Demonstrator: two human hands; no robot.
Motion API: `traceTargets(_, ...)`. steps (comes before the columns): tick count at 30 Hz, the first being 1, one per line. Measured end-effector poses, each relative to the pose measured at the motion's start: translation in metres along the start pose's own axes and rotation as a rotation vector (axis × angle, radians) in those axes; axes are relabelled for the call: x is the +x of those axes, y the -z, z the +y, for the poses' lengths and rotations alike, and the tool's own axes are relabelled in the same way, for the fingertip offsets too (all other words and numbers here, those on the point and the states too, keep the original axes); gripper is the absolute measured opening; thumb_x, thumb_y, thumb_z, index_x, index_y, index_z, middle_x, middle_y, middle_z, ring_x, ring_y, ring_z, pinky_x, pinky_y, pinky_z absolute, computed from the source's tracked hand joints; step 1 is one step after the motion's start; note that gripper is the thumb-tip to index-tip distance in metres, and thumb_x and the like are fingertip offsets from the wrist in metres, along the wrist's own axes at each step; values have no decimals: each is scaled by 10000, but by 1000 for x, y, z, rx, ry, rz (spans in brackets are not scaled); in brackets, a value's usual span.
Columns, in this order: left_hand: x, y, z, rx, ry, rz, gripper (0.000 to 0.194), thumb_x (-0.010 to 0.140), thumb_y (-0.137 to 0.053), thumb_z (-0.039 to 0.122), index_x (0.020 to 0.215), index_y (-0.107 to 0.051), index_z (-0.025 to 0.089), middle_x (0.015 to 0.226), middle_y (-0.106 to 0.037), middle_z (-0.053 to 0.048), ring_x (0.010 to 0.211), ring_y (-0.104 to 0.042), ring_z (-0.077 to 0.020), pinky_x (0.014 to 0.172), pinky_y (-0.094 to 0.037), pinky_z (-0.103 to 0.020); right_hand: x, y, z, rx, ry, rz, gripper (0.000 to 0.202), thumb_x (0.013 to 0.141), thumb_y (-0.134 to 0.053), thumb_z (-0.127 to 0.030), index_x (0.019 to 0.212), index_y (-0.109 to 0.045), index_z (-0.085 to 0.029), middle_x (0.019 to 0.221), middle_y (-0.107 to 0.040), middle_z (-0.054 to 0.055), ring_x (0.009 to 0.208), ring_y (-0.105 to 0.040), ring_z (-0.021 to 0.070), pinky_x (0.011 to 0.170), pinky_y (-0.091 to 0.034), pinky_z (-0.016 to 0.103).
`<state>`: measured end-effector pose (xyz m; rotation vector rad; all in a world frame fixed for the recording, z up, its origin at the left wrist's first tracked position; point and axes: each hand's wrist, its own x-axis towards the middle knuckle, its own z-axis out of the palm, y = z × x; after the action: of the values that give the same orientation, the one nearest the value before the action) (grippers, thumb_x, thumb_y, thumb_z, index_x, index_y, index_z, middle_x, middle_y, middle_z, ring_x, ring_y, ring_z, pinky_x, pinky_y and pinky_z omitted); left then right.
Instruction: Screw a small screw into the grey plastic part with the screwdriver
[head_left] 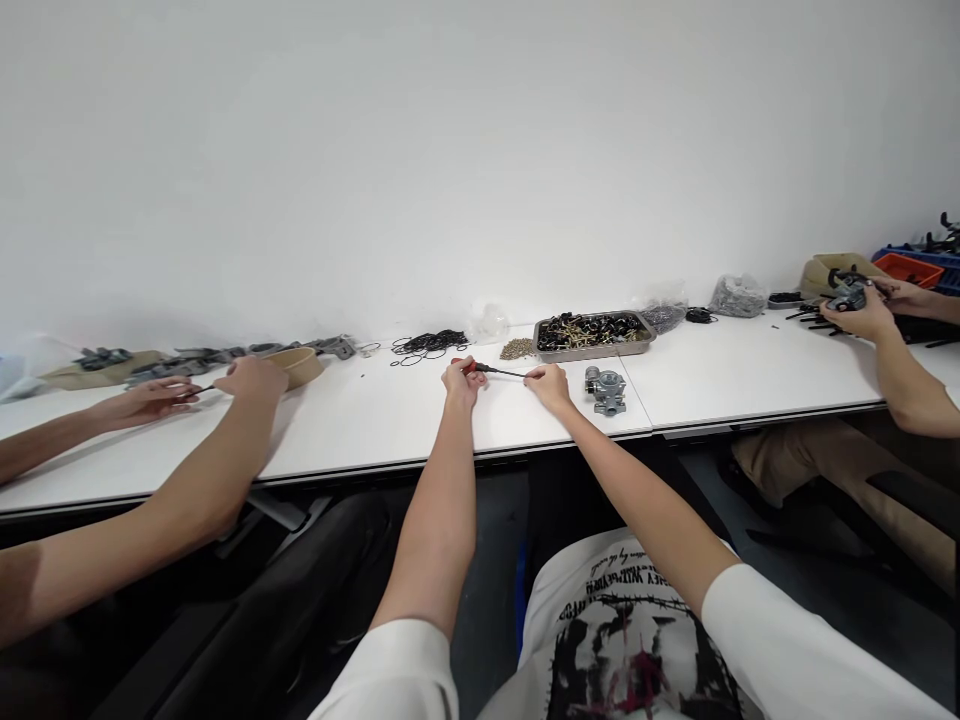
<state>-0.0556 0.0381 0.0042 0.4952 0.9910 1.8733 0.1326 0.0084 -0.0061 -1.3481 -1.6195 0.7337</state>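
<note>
Two white tables [420, 420] abut under a bare white wall [450, 150] (co-workers flank both sides); left hand [463, 381] grips a screwdriver [491, 370], right hand [549, 385] pinches its tip.

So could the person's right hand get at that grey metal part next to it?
Probably yes: the right hand lies just left of the grey metal part, with only bare table between, though its fingertips hold the screwdriver tip.
</note>
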Motion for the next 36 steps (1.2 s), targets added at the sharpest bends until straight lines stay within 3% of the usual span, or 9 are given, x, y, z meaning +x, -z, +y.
traceTargets(6, -1, -1, 0, 11, -10, 10, 266, 678, -639, 80, 671, -415, 224, 543, -521, 24, 358, -413, -88, 349, -338, -222, -1, 1, 1, 11, 2, 12, 180, 824, -688, -154, 944, -813, -203, 1009, -801, 51, 986, -728, 189, 901, -533, 259)
traceTargets(14, 2, 2, 2, -8, -84, 223, 271, 683, -601, 139, 710, -351, 239, 568, -466, 57, 338, -294, -48, 349, -194, -198, -4, 4, 1, -35, -35, 32, 383, 784, -522, -19, 998, -792, -186, 1020, -782, 70, 1006, -712, 205, 925, -540, 292)
traceTargets(20, 4, 1, 2, -4, -127, 283, 273, 687, -607, 139, 730, -355, 237, 590, -456, 60, 401, -425, -70, 399, -282, -188, -4, 5, 2, -41, -27, 23, 355, 787, -527, -29, 983, -786, -172, 1020, -779, 86, 1014, -709, 209, 930, -536, 296)
traceTargets(36, 0, -1, 3, -15, -74, 244, 280, 667, -609, 145, 708, -347, 236, 582, -483, 48, 369, -332, -52, 372, -190, -193, -4, 4, -2, -190, 7, -51, 310, 789, -609, -55, 1009, -776, -197, 1042, -770, 57, 1029, -696, 213, 948, -510, 307)
